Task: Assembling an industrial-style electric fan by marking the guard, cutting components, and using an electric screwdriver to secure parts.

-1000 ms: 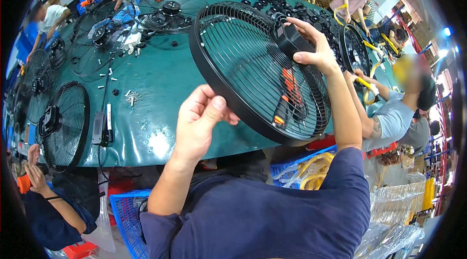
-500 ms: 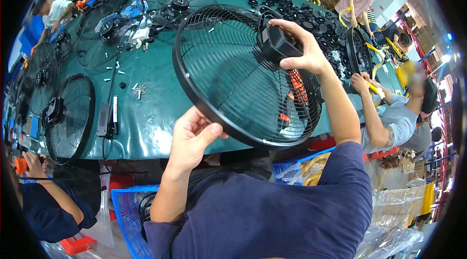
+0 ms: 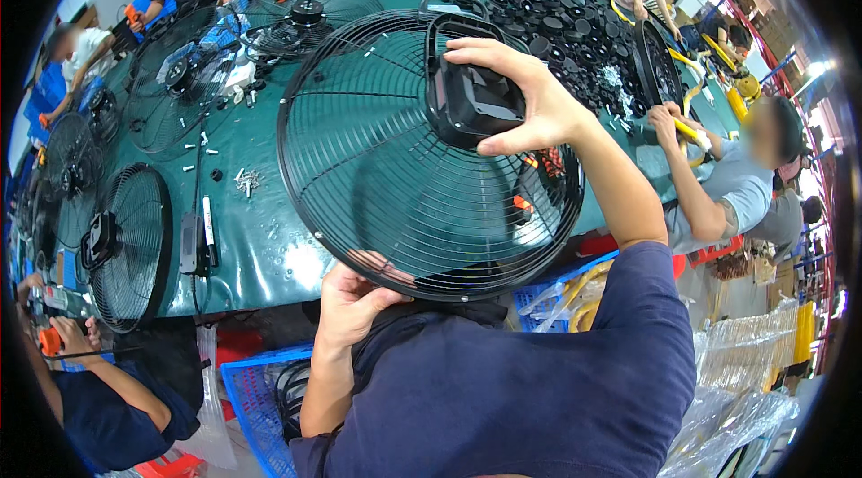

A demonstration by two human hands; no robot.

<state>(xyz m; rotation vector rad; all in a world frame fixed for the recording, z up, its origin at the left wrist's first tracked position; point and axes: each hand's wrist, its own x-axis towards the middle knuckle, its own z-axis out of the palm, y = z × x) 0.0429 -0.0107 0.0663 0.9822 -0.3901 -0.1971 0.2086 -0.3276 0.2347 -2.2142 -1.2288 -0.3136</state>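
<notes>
A round black fan grille (image 3: 386,200) is held tilted above the green table, its wire side toward me. My left hand (image 3: 355,298) grips the lower left rim, thumb on the near side and fingers partly behind the wires. With my right hand (image 3: 530,101) I clasp the black box-shaped housing (image 3: 476,101) at the grille's centre, fingers over its top and thumb below. Through the wires, a tool with orange parts (image 3: 523,200) shows on the table behind, partly hidden.
Several black round caps (image 3: 548,25) cover the table's far right. Another fan grille (image 3: 135,245), a marker (image 3: 208,222), a black adapter box (image 3: 190,245) and small screws (image 3: 248,182) lie leftward. A blue crate (image 3: 260,397) stands below the table edge. Co-workers (image 3: 718,164) surround the table.
The grille has turned so its wire face and central housing point more toward me, and its lower rim has come nearer. Both hands keep their hold on it.
</notes>
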